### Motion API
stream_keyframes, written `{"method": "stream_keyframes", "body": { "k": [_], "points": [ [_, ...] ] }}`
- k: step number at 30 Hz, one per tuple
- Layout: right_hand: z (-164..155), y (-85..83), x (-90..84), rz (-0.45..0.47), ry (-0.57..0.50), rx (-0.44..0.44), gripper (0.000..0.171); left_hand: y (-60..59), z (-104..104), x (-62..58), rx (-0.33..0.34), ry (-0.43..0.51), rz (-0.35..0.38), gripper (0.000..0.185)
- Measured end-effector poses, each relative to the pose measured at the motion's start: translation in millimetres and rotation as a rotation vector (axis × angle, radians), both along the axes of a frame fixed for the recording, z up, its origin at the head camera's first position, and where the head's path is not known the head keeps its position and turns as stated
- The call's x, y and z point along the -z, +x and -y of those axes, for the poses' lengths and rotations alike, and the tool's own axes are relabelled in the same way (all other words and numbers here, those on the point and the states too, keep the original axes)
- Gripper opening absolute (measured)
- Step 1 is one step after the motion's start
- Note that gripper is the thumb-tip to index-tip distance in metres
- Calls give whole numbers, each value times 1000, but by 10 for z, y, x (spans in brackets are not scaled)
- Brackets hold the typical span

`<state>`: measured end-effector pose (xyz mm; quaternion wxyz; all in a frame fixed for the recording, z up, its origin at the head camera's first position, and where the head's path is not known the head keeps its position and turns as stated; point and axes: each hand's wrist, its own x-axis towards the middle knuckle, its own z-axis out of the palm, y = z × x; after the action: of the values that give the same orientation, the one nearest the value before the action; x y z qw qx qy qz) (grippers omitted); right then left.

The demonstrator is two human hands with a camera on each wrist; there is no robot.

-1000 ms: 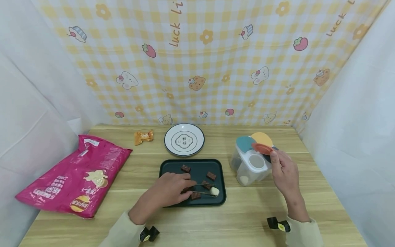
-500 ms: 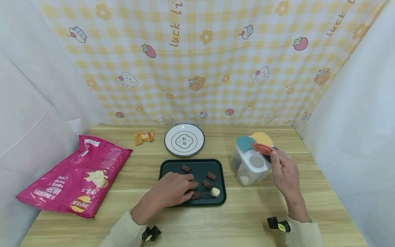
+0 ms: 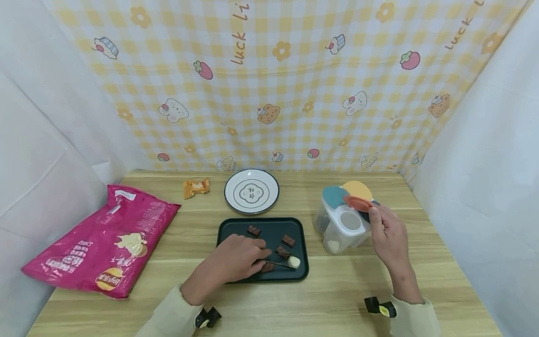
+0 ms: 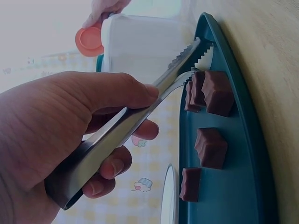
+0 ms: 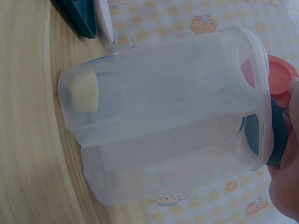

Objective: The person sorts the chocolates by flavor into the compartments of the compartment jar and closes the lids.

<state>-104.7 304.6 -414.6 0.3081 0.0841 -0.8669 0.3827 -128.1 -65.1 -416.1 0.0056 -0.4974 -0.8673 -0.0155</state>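
My left hand (image 3: 252,257) grips metal tongs (image 3: 281,266) low over a dark teal tray (image 3: 221,230). The tong tips (image 4: 195,56) reach a white candy (image 3: 294,262) and lie beside brown chocolate pieces (image 3: 282,252) (image 4: 212,93). More chocolate pieces (image 3: 253,230) (image 3: 288,240) lie on the tray. To the right, my right hand (image 3: 389,236) pinches the lifted red lid flap (image 3: 358,202) (image 5: 279,74) of a clear plastic container (image 3: 341,227) (image 5: 163,121). One white candy (image 3: 333,245) (image 5: 84,91) sits inside it.
A white plate (image 3: 251,191) stands behind the tray, with a small orange wrapped snack (image 3: 196,186) to its left. A big pink crisp bag (image 3: 105,238) lies at the table's left side. Checked cloth hangs behind, white sheets at both sides.
My left hand has slid a little to the right over the tray, and the tong arms have drawn closer together. The right hand and the container have stayed put.
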Motion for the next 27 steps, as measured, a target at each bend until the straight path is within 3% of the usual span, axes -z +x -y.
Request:
{"method": "stream_keyframes", "body": {
  "k": [9,19,27],
  "points": [
    [13,14,2,9,8,56,26,-20,26,32,8,25,13,15],
    [2,17,14,24,-5,55,27,-47,111,-14,-9,184,28,13],
    [9,6,1,4,12,52,27,-48,93,22,-27,154,40,13]
  ]
}}
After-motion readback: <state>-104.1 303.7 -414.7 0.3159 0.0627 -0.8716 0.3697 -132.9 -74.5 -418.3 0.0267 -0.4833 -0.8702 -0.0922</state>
